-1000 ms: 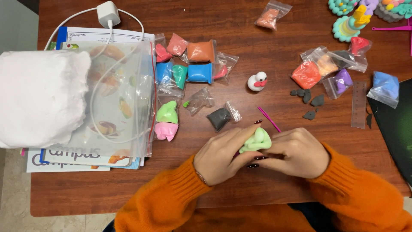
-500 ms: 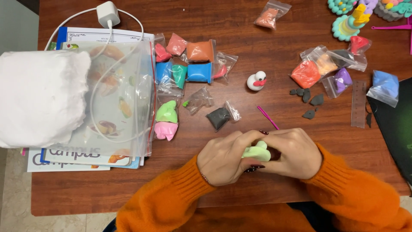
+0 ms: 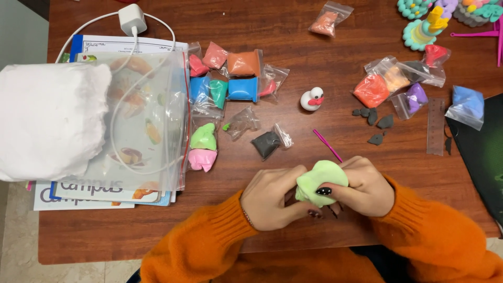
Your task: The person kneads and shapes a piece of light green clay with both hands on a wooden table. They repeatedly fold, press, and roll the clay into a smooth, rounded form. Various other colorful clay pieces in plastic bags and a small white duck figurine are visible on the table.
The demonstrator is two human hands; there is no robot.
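One soft lump of pale green modelling clay [image 3: 320,180] sat above the near edge of the brown wooden counter [image 3: 335,78], pinched between two hands. The left hand [image 3: 272,198] and right hand [image 3: 364,186] both had fingers [image 3: 327,192] curled tightly around it. Four dark grey clay scraps [image 3: 375,119] lay beyond, with one thin pink stick [image 3: 326,143] just beside the hands.

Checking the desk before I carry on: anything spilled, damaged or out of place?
Nothing spilled. Dark grey clay scraps lie loose on the table, outside any bag. A white charger cable trails across the clear zip bag. Both hands, left and right, hold light green clay.
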